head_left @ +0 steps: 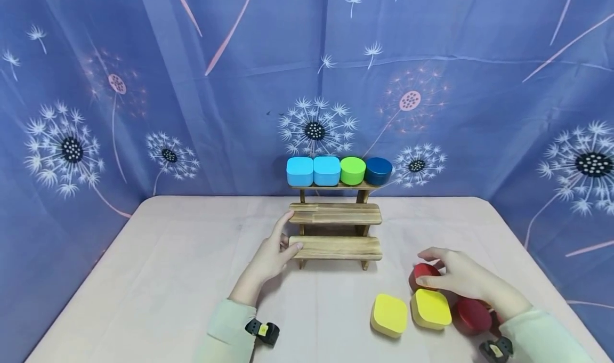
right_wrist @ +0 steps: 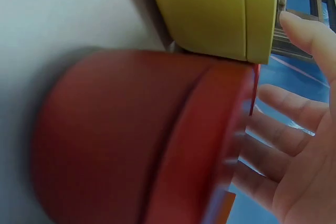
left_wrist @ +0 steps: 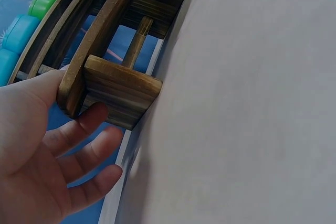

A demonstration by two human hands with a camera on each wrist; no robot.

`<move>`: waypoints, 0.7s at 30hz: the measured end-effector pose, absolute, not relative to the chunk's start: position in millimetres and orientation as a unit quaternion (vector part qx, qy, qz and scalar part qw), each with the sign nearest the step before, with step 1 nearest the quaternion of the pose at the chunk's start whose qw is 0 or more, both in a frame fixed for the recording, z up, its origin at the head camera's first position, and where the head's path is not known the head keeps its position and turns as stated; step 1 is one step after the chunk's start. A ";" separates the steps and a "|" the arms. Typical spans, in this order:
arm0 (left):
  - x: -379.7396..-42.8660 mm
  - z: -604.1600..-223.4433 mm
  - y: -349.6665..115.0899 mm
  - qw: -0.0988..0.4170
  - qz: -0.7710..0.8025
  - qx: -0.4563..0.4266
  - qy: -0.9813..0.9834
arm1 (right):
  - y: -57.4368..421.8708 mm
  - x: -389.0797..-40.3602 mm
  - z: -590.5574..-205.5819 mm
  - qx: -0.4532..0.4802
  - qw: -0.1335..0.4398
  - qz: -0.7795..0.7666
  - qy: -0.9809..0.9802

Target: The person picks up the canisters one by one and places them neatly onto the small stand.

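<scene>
A three-tier wooden display shelf (head_left: 336, 248) stands at the middle back. My left hand (head_left: 268, 256) holds its left end: the thumb lies on the bottom tier, the index finger reaches the middle tier's edge, and in the left wrist view other fingers (left_wrist: 92, 150) curve by the end panel. My right hand (head_left: 462, 275) is over a red round box (head_left: 424, 271), thumb in front and fingers spread behind. Right beside that box sits a yellow square box (head_left: 431, 311). Another red round box (head_left: 472, 316) lies near the right wrist, filling much of the right wrist view.
On the top tier stand two light-blue square boxes (head_left: 300, 171), a green round box (head_left: 353, 171) and a dark-blue round box (head_left: 378, 171). Another yellow box (head_left: 389, 315) is on the table. An orange piece (right_wrist: 227, 205) shows beyond the near red box. A blue patterned curtain (head_left: 230, 112) hangs behind.
</scene>
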State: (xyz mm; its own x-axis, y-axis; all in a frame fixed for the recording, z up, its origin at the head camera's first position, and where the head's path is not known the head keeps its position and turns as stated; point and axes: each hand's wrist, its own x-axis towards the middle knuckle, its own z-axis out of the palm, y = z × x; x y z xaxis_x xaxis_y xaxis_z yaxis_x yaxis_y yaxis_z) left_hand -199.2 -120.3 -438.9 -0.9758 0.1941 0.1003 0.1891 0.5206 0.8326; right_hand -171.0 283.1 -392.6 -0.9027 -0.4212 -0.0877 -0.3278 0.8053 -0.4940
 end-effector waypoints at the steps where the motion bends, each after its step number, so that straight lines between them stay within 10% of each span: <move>1: -199.1 -439.2 -120.3 0.004 0.478 0.110 0.871 | 282.9 -171.3 -393.3 -0.199 0.096 -0.242 0.945; 21: -193.0 -432.6 -118.4 -0.013 0.448 0.113 0.887 | 282.6 -168.9 -401.2 -0.185 0.098 -0.256 0.944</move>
State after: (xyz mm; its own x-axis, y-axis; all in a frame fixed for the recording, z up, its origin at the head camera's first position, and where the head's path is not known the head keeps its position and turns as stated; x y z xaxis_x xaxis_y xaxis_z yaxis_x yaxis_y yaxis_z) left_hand -193.0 -118.4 -432.6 -0.9743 0.1881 0.1237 0.2113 0.5735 0.7915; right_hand -168.9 282.6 -401.2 -0.9123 -0.3994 -0.0899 -0.2991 0.8002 -0.5199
